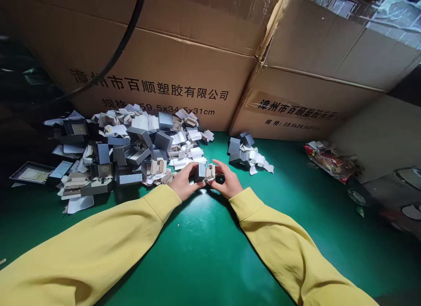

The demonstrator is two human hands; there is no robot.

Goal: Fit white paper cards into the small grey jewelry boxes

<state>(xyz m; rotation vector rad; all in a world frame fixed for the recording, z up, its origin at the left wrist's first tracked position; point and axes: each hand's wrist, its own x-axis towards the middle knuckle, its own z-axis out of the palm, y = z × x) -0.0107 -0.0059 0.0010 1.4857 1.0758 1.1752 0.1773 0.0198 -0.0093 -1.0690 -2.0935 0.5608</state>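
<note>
In the middle of the head view, my left hand [185, 183] is closed around a small dark grey box [200, 172], thumb in front and fingers behind. Just right of it, my right hand [226, 179] pinches a folded cardboard insert [210, 172], pale and greyish-brown. Box and insert sit side by side, apparently touching; whether the insert is partly inside the box I cannot tell. To the left of my hands lies a large heap of grey boxes [138, 148] mixed with folded white cardboard pieces [184, 151]. A smaller pile of grey boxes [239, 152] lies behind my right hand.
Two large brown cartons [184, 47] with printed lettering stand along the back of the green tabletop [204, 253]. A black cable [125, 40] hangs before the left carton. On the right are a red plastic packet [329, 161] and a grey object [384, 187].
</note>
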